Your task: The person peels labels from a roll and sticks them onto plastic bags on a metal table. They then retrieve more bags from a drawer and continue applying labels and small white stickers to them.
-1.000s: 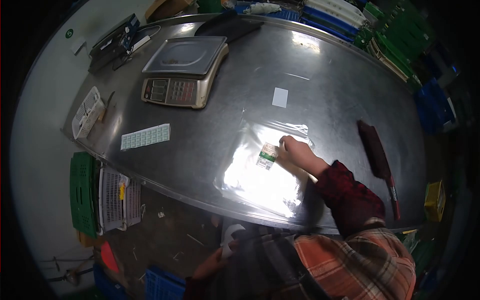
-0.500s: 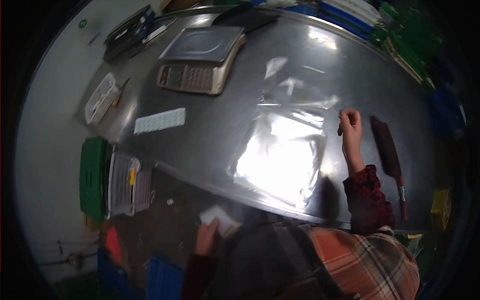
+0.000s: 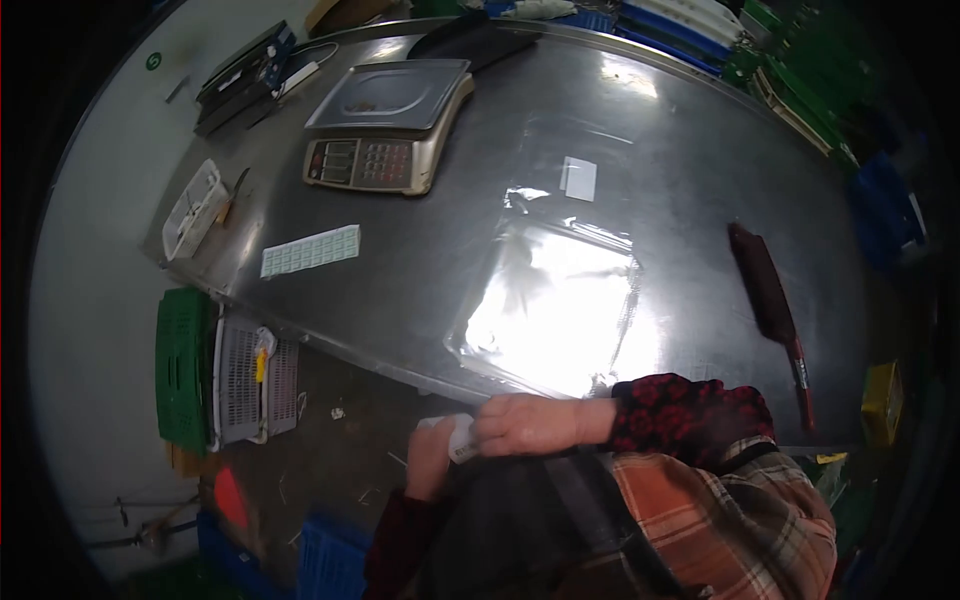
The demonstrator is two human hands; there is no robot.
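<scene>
My left hand [image 3: 430, 458] grips a small white stack of paper or labels [image 3: 461, 438] at the table's front edge. Against the stack's right side, my right hand [image 3: 528, 424] has its fingers bent; whether they pinch a piece is hidden. Clear plastic bags [image 3: 550, 310] lie flat and shiny on the metal table, just beyond my hands. A small white label [image 3: 579, 179] rests above the bags on clear plastic.
A scale [image 3: 385, 125] stands at the back left, near a pale green label sheet [image 3: 311, 251] and a white basket [image 3: 196, 212]. A dark red long-handled tool [image 3: 768, 285] lies right. Crates [image 3: 185, 370] are below left.
My right hand has come down and left from above the table to my left hand and the white stack. A white label now shows above the bags.
</scene>
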